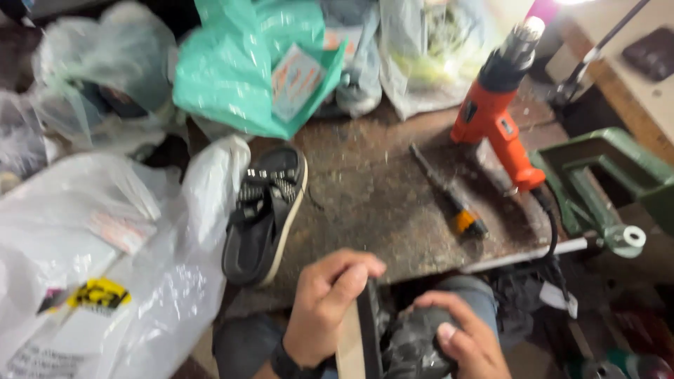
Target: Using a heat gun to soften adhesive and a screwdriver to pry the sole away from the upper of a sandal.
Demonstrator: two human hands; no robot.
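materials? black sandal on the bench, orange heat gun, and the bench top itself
Sandal: looks like black rubber or foam footbed with a pale sole edge; straps show shiny studs, probably metal or plated plastic.
Heat gun: glossy orange moulded plastic body, black collar, bright metal nozzle.
Bench top: dark, pitted, speckled surface with a pale thin front edge; likely worn metal or coated board, the blur leaves it open.

— What sits between the fingers?

— A dark sandal [368,330], turned on edge, its black sole edge and pale inner face running upright between the two hands. The left hand [324,309] curls over its upper end, fingers wrapped down the side.

— And beside it?

— Black crumpled material [411,344], glossy and creased, bunched under the right hand [467,337], touching the sandal's lower part.
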